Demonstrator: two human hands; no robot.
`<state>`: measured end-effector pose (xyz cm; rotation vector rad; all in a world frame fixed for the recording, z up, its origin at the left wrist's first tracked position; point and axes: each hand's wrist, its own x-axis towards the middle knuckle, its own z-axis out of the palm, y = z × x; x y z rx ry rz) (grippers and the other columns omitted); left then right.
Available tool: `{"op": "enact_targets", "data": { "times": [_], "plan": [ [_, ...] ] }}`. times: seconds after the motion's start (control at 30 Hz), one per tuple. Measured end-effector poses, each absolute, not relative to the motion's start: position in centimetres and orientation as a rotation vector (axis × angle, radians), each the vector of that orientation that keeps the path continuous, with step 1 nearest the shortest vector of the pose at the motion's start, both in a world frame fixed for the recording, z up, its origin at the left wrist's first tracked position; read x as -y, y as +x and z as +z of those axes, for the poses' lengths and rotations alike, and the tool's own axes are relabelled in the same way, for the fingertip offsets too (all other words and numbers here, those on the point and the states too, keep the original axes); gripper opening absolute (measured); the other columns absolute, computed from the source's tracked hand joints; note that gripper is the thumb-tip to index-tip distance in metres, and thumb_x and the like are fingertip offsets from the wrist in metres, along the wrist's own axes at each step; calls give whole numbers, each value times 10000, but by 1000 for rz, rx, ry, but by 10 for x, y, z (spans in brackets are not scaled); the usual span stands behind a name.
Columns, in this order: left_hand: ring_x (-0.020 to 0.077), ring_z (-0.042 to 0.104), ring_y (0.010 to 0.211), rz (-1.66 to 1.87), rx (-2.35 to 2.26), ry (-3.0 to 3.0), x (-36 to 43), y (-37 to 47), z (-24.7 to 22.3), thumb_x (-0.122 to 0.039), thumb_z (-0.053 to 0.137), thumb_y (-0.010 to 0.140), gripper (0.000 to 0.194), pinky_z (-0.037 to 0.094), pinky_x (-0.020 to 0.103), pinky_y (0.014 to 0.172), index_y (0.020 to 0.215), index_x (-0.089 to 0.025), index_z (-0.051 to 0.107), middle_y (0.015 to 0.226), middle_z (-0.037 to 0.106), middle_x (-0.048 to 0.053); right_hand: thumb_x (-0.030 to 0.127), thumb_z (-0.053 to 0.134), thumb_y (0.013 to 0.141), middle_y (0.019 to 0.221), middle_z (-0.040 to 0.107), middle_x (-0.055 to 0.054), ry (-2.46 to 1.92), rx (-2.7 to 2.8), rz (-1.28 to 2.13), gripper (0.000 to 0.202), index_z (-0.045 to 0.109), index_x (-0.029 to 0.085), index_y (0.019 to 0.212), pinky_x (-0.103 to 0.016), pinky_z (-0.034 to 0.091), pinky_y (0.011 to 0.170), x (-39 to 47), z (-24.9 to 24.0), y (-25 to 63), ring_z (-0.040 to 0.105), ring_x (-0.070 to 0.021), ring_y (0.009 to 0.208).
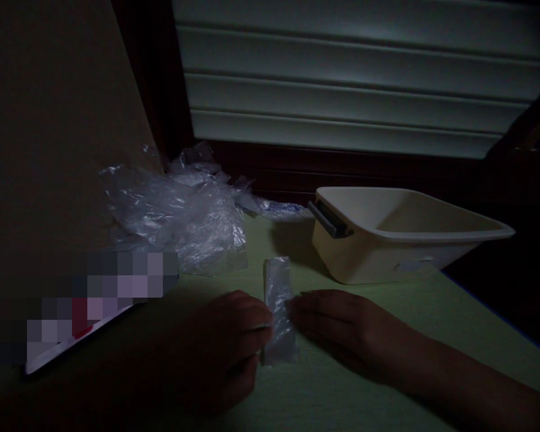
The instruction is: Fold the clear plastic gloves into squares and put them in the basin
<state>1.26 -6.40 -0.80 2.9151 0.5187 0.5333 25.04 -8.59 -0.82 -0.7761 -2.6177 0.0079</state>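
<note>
A clear plastic bag (279,312), folded into a narrow upright strip, lies on the table between my two hands. My left hand (234,348) has its fingers curled, with thumb and fingertips closed at the strip's left edge. From the other side my right hand (346,324) meets the right edge, fingers held together and their tips on the plastic; its thumb is hidden. Behind my left hand rises a crumpled heap of clear plastic bags (184,210).
A cream plastic tub (364,258) with a dark handle stands at the back right of the pale green table (324,390). At left lies a flat, pixelated item (112,300) with a white edge. Behind the table is a dark-framed window with a slatted shutter (342,108). The light is dim.
</note>
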Motion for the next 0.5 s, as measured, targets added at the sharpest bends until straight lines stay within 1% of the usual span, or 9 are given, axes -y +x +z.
{"op": "enact_targets", "data": {
  "times": [0.1, 0.2, 0.3, 0.37, 0.43, 0.5],
  "plan": [
    [199, 542, 874, 526, -460, 2889, 63, 13, -8, -85, 468, 714, 202, 453, 341, 801, 880, -175, 539, 960, 583, 80, 186, 360, 940, 1059, 653, -122, -751, 2611, -13, 285, 592, 123, 1093, -320, 519, 828, 87, -8, 251, 600, -181, 990],
    [210, 540, 876, 580, -445, 2858, 65, 12, -8, -88, 474, 721, 229, 458, 349, 784, 932, -151, 538, 962, 579, 94, 173, 364, 936, 1060, 650, -125, -753, 2653, 3, 278, 597, 113, 1076, -333, 513, 829, 88, -10, 250, 604, -191, 971],
    [210, 532, 930, 712, -407, 2799, 66, 12, -11, -55, 473, 738, 315, 453, 342, 821, 1046, -117, 500, 991, 570, 106, 154, 395, 921, 1050, 651, -128, -765, 2672, 15, 249, 610, 113, 1039, -323, 512, 798, 86, -14, 248, 616, -192, 923],
    [198, 530, 952, 792, -386, 2769, 65, 12, -15, -42, 477, 756, 353, 449, 332, 846, 1100, -123, 470, 1017, 569, 103, 150, 414, 911, 1028, 655, -120, -774, 2646, 20, 226, 621, 130, 1003, -321, 509, 773, 85, -17, 247, 619, -190, 896],
    [183, 536, 942, 833, -390, 2756, 62, 13, -19, -47, 476, 785, 320, 452, 318, 840, 1091, -143, 478, 1017, 578, 91, 149, 420, 907, 974, 661, -106, -793, 2610, 69, 214, 622, 141, 977, -325, 503, 758, 83, -19, 245, 616, -191, 876],
    [173, 543, 917, 820, -430, 2746, 59, 14, -23, -60, 477, 809, 249, 457, 301, 816, 1039, -151, 511, 991, 590, 79, 154, 415, 905, 899, 658, -98, -823, 2572, 167, 209, 616, 136, 958, -326, 497, 749, 83, -19, 244, 608, -193, 861]
  ]
}}
